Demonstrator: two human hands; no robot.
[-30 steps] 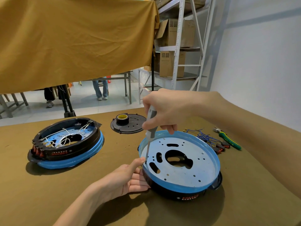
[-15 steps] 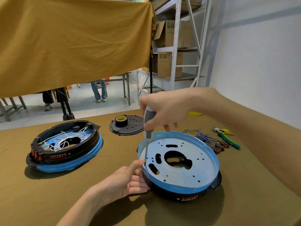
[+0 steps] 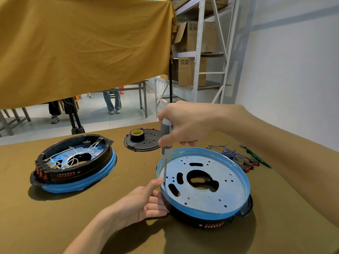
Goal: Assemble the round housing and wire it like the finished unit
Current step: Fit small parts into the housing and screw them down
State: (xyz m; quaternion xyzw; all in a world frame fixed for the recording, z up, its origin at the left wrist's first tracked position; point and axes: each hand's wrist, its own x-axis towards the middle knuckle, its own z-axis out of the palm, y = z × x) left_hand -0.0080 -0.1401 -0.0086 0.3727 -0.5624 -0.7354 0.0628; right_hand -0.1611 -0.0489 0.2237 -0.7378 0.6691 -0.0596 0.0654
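A round housing (image 3: 211,197) with a blue rim and a perforated metal plate lies in front of me on the brown table. My right hand (image 3: 185,123) grips a grey-handled screwdriver (image 3: 166,142) upright, its tip on the plate near the left rim. My left hand (image 3: 143,202) holds the housing's left edge, thumb up beside the screwdriver shaft. The finished unit (image 3: 75,162), black ring on a blue base with white wires inside, sits at the left.
A black perforated disc (image 3: 145,142) with a roll of tape (image 3: 137,134) on it lies behind the housing. Blue wires with switches (image 3: 236,156) and green-handled pliers (image 3: 256,156) lie at the right. A yellow cloth hangs across the back; shelving stands beyond.
The screwdriver stays on the same spot of the plate while my right hand shifts slightly on its handle. My left hand keeps its hold on the rim.
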